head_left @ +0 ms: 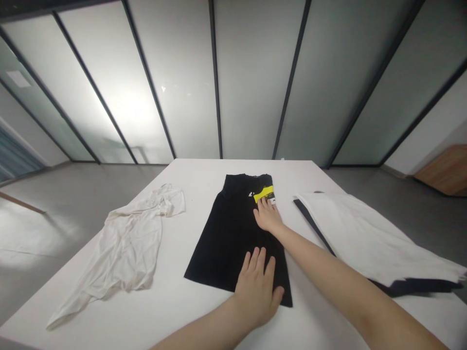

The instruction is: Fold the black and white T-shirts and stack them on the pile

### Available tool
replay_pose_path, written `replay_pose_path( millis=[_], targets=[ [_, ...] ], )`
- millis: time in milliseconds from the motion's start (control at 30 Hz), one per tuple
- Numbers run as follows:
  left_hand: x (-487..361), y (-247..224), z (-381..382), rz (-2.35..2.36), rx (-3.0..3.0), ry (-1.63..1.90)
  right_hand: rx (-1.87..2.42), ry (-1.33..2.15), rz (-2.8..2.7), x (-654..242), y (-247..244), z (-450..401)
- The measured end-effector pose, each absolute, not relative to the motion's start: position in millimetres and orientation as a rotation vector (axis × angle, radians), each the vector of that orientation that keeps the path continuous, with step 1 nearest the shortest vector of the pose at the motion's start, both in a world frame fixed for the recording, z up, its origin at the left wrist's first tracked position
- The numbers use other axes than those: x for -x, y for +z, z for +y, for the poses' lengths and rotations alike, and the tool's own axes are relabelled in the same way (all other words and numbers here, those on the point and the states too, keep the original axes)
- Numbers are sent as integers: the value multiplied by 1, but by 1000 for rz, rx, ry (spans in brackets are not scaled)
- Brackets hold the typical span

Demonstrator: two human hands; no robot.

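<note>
A black T-shirt (224,236) lies flat in the middle of the table, its collar at the far side and its hem toward me. Yellow and white print shows near its upper right edge. My left hand (257,289) rests palm down on the lower right part of the shirt, fingers spread, with the wrist past the hem. Farther up, my right hand (268,216) presses flat on the cloth just below the yellow print, fingers apart. Neither hand grips the fabric.
On the left of the white table (175,291) lies a crumpled white garment (131,243). At the right, white cloth (365,233) is laid over dark cloth (412,286), reaching the table's edge. Frosted glass panels (251,82) stand behind the table.
</note>
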State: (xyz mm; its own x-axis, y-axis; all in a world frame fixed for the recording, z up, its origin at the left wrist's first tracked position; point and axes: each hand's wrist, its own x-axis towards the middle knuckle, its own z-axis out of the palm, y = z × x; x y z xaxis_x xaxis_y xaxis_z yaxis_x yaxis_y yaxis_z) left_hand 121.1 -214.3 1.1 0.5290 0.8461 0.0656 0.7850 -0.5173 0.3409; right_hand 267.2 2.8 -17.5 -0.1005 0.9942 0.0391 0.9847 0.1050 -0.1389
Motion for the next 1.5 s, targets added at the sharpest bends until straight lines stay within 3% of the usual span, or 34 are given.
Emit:
replay_pose_path(
  millis=[333,500,700,1000,1300,1500],
  targets=[
    [-110,14,-193,973,-2571,456,1844,65,-2347,-277,4,54],
    [-92,28,-166,1129,-2378,681,1813,-23,-2284,-273,16,40],
    [-50,32,-128,1379,-2025,1065,1964,-43,-2160,-265,11,-4],
    [-14,16,-91,1522,-1514,1291,1991,50,-2274,-277,-32,-127],
    [-10,6,-90,1501,-1717,1247,1704,295,-2495,-358,-12,-128],
    [-13,3,-96,1651,-2126,964,2023,265,-2451,-354,9,-130]
  ],
)
